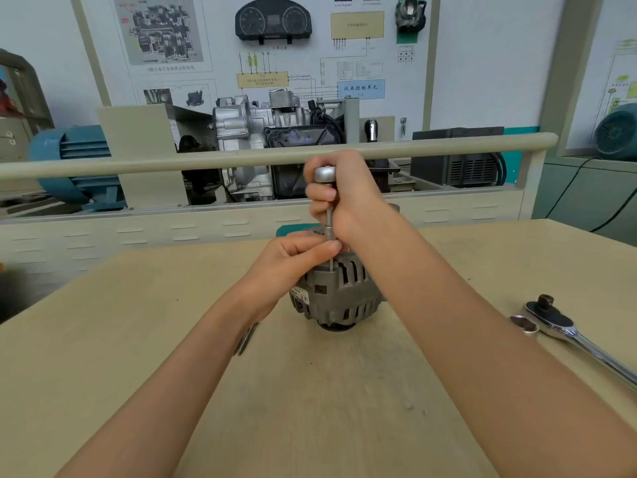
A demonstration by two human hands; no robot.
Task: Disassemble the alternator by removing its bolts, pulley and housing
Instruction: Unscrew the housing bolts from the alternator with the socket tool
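The left hand (293, 251) covers the top of the alternator (339, 298), so the tip of the driver (330, 215) and the bolt it meets cannot be seen. The alternator's underside is hidden against the worktop (310, 391). The ratchet wrench (572, 334) handle is cut off at the right edge.

Grey ribbed alternator (339, 293) upright on table, pulley end down.

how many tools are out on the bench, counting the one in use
3: a driver upright in the right hand; a ratchet lying at right; a slim one mostly hidden under the left forearm.
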